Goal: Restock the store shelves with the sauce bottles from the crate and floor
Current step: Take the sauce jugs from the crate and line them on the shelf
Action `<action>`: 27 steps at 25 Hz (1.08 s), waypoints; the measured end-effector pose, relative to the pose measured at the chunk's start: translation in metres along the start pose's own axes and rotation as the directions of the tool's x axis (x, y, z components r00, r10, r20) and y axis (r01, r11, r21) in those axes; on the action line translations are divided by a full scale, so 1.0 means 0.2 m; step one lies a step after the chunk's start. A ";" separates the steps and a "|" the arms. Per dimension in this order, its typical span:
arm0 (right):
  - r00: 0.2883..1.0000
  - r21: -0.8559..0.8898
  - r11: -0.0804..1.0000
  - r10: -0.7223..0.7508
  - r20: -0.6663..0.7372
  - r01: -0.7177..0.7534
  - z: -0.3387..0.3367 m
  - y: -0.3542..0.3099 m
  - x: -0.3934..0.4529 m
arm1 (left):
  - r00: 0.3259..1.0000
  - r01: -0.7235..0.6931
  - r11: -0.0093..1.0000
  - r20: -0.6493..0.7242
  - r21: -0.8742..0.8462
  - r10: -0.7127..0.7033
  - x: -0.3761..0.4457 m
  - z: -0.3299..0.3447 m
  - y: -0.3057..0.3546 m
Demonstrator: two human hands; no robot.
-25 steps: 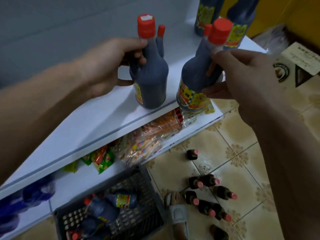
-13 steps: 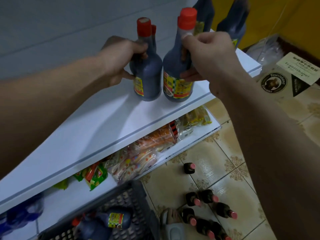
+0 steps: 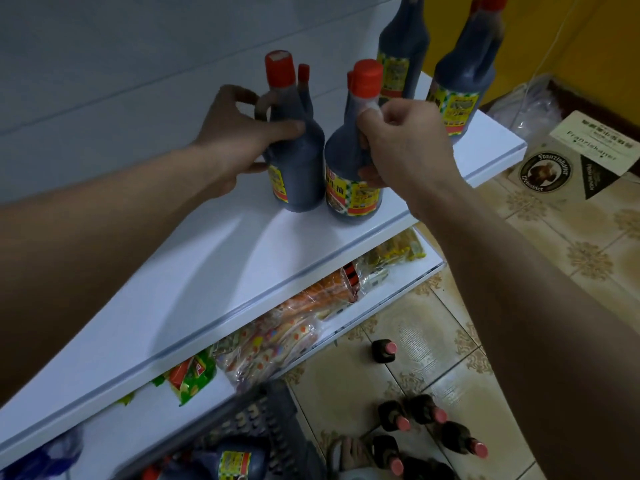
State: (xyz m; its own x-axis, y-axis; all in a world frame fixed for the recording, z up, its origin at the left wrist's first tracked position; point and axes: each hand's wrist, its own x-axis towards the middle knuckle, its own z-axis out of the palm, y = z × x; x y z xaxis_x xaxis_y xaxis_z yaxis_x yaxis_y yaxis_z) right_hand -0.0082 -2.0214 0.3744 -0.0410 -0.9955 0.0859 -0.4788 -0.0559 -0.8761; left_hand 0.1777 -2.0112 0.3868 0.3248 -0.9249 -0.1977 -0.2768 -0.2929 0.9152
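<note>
Two dark sauce bottles with red caps stand side by side on the white upper shelf (image 3: 214,271). My left hand (image 3: 239,133) grips the left bottle (image 3: 298,168) at its shoulder and handle. My right hand (image 3: 401,140) holds the right bottle (image 3: 349,181) by its neck. Behind them more sauce bottles stand on the same shelf, two at the far right (image 3: 457,81). A grey crate (image 3: 263,424) below holds a lying bottle (image 3: 235,462). Several small bottles (image 3: 426,424) stand on the tiled floor.
Snack packets (image 3: 277,341) fill the lower shelf. A cardboard box (image 3: 561,161) and a plastic bag sit on the floor at right. A sandalled foot (image 3: 349,455) is beside the floor bottles. The grey wall backs the shelf.
Both bottles have settled onto the shelf, further from its front edge than before. My hands keep hold of them; the right bottle now stands close beside the left one.
</note>
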 end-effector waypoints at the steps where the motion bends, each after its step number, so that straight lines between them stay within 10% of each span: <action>1: 0.998 -0.044 0.999 -0.026 -0.053 0.023 0.01 0.01 -0.03 | 1.000 -0.010 0.999 -0.003 0.030 0.010 -0.01 0.01 -0.03; 27: 0.958 0.088 0.964 -0.235 -0.166 0.252 0.17 0.55 0.14 | 0.979 -0.201 0.969 -0.017 0.143 0.205 0.47 0.54 -0.14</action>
State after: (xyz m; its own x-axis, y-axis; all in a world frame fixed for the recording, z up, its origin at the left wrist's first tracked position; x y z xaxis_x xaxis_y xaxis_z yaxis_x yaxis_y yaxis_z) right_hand -0.0320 -2.0579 0.2634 -0.0720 -0.9274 0.3670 -0.3944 -0.3115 -0.8645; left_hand 0.1186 -2.1163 0.3048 0.2766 -0.9610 0.0003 -0.4629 -0.1330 0.8764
